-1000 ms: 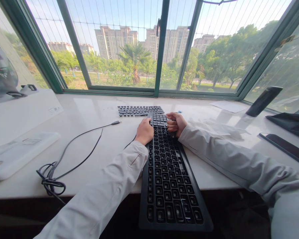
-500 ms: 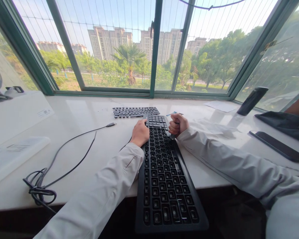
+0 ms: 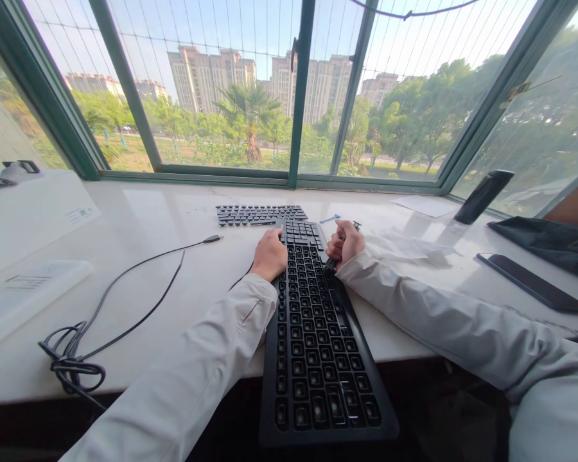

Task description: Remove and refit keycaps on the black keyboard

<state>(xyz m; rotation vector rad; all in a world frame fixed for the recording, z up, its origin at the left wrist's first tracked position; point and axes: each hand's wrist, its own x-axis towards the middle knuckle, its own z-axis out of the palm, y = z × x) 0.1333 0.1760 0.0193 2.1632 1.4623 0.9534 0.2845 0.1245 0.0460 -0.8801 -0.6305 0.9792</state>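
A long black keyboard (image 3: 318,333) lies lengthwise before me, its near end past the table's front edge. Most of its near and middle part shows bare key sockets, while keycaps sit on the far block. My left hand (image 3: 270,255) is closed on the keyboard's left edge near the far end. My right hand (image 3: 345,242) makes a fist around a small dark tool (image 3: 332,264), whose lower end meets the keyboard's right side; its kind I cannot make out. Beyond the keyboard, loose black keycaps (image 3: 260,214) lie in rows on the white table (image 3: 173,218).
A coiled black cable (image 3: 72,359) with a USB plug lies at left, near a clear plastic case (image 3: 33,295) and a white box (image 3: 38,212). A small blue item (image 3: 330,219) lies beyond my right hand. At right are a phone (image 3: 534,282), a black cylinder (image 3: 484,196) and paper (image 3: 421,205).
My right fist has turned slightly, and the dark tool's upper end now shows above it. My left hand keeps its hold; the whole view has shifted a little.
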